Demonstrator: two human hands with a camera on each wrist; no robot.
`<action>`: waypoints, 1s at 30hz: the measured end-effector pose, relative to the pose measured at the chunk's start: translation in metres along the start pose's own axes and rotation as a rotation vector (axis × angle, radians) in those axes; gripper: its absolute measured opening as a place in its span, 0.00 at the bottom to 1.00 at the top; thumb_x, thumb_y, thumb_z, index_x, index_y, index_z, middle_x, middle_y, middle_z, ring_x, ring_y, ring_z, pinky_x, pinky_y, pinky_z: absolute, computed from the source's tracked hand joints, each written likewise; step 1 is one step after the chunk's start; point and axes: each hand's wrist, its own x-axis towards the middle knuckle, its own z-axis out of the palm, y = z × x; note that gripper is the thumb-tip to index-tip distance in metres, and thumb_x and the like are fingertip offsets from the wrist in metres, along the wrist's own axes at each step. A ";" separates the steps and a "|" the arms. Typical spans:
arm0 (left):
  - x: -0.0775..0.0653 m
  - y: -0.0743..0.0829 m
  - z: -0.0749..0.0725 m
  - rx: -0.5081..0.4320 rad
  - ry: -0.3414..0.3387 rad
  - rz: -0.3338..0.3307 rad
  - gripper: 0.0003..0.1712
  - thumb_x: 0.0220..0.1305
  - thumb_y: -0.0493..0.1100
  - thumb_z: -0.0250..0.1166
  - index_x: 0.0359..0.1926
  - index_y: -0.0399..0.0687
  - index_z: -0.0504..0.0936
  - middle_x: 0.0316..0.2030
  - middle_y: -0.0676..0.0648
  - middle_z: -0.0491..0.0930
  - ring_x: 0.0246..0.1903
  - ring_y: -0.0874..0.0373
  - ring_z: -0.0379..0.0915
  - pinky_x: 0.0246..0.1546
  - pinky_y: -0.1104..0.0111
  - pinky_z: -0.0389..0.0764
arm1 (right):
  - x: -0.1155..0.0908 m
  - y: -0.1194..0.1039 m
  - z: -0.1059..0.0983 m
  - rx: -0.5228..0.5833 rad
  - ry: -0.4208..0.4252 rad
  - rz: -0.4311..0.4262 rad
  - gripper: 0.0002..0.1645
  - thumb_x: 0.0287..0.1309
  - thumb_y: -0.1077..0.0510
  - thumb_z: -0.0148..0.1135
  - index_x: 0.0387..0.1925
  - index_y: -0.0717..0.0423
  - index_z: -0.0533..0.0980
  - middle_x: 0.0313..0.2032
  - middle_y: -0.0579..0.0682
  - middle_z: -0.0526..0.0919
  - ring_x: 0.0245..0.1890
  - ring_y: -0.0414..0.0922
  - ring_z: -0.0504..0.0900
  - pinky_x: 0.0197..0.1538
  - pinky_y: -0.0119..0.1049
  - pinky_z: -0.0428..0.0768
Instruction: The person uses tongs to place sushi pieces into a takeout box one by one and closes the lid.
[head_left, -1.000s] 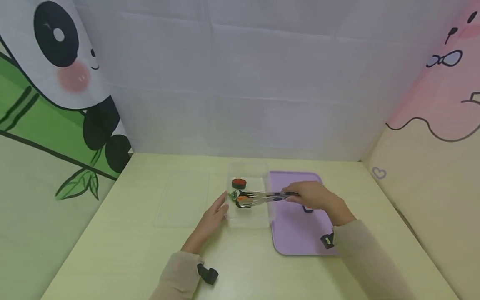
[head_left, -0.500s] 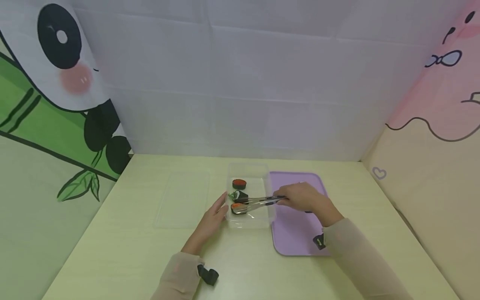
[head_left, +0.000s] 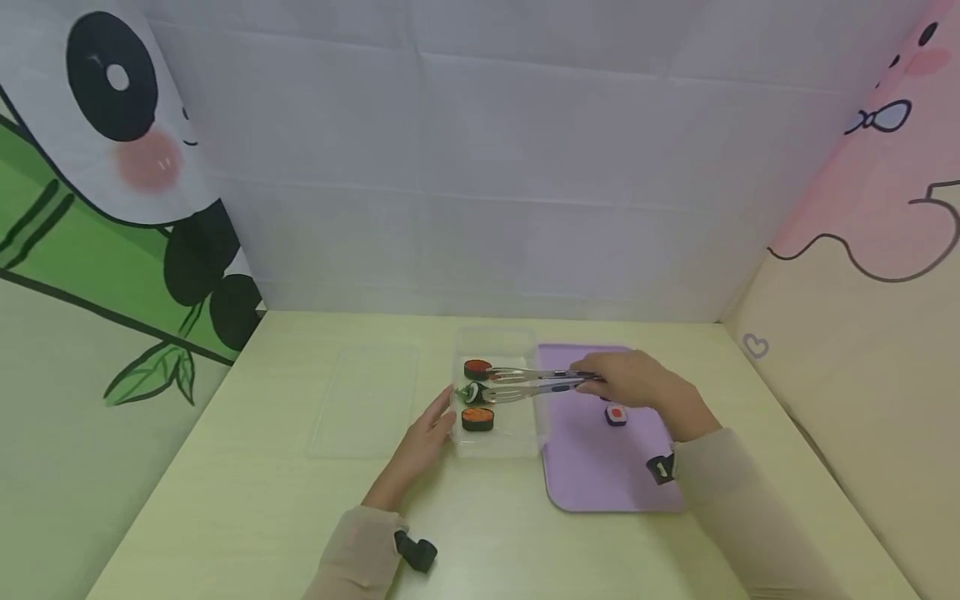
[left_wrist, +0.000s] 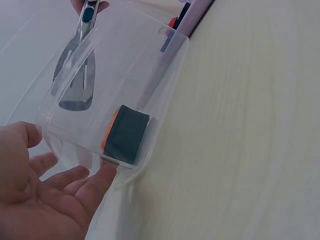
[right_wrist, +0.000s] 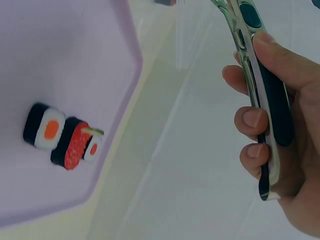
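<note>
My right hand (head_left: 637, 387) grips metal tongs (right_wrist: 272, 100) with dark teal inlays. The tongs reach left over a clear plastic box (head_left: 517, 433), their ends spread apart. Inside the box, along its left side, lie a red-topped sushi piece (head_left: 477, 369), a green-topped sushi roll (head_left: 472, 392) and an orange-topped sushi piece (head_left: 477, 419). The tong tips are near the red and green pieces; whether they touch is unclear. My left hand (head_left: 420, 442) rests its extended fingers against the box's left wall, close to the orange-topped piece (left_wrist: 127, 135) in the left wrist view.
A purple tray (head_left: 592, 483) stands right of the box, partly under my right arm. On it sit a white roll with an orange centre (right_wrist: 47, 126), a red-topped piece (right_wrist: 72, 145) and a small roll (right_wrist: 93, 148). A clear lid (head_left: 367, 400) lies left.
The tongs lowered the orange-topped sushi piece at the front of the box and let it go. My right hand then drew the tongs back and away, their ends spreading. My left hand stayed put.
</note>
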 end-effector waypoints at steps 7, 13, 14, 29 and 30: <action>-0.001 0.002 0.000 -0.005 0.005 0.000 0.30 0.78 0.46 0.46 0.77 0.51 0.53 0.72 0.39 0.55 0.68 0.41 0.56 0.59 0.51 0.71 | -0.030 0.034 -0.017 0.015 0.046 0.114 0.23 0.65 0.51 0.62 0.58 0.57 0.77 0.46 0.49 0.82 0.40 0.47 0.79 0.47 0.54 0.79; -0.002 0.003 0.001 -0.001 0.011 -0.011 0.30 0.78 0.47 0.46 0.76 0.51 0.53 0.72 0.40 0.56 0.68 0.41 0.55 0.59 0.51 0.71 | -0.055 0.063 -0.024 0.021 0.078 0.166 0.23 0.66 0.51 0.60 0.57 0.60 0.77 0.48 0.55 0.82 0.47 0.56 0.80 0.50 0.58 0.76; -0.002 0.003 0.001 -0.001 0.011 -0.011 0.30 0.78 0.47 0.46 0.76 0.51 0.53 0.72 0.40 0.56 0.68 0.41 0.55 0.60 0.51 0.71 | -0.058 0.068 -0.024 0.022 0.078 0.171 0.23 0.67 0.51 0.60 0.57 0.61 0.76 0.48 0.56 0.82 0.48 0.57 0.80 0.51 0.58 0.76; -0.001 0.002 0.004 -0.013 -0.004 0.003 0.30 0.78 0.46 0.46 0.76 0.50 0.53 0.71 0.36 0.56 0.65 0.37 0.60 0.59 0.49 0.71 | -0.091 0.125 -0.004 0.055 0.022 0.266 0.26 0.66 0.49 0.59 0.56 0.65 0.76 0.51 0.66 0.79 0.52 0.67 0.75 0.51 0.63 0.74; -0.001 0.003 0.004 -0.017 -0.005 0.001 0.30 0.78 0.46 0.46 0.76 0.50 0.53 0.71 0.37 0.56 0.65 0.38 0.60 0.59 0.50 0.71 | -0.092 0.128 -0.002 0.060 0.022 0.267 0.26 0.66 0.50 0.59 0.56 0.66 0.75 0.51 0.66 0.79 0.53 0.67 0.75 0.51 0.63 0.74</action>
